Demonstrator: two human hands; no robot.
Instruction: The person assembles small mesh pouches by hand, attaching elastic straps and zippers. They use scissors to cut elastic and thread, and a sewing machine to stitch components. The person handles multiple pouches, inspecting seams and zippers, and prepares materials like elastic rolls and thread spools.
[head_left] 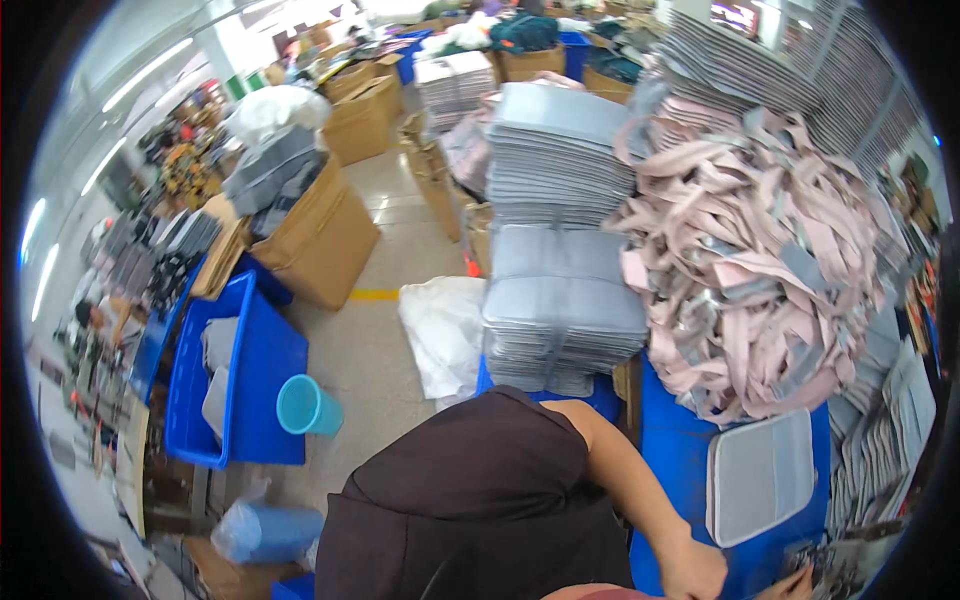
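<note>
Plain grey panel [762, 478] near curled left hand [697, 572], cropped right hand [795, 584]; either hold impossible to tell

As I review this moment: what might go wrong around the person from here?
The tall stack of grey sheets has uneven edges, so it might slip if bumped. The tangled heap of pink strips lies beside the single grey pad near the left hand; a loose strip could slide onto it. The teal bucket stands on the floor and might get kicked over.
</note>
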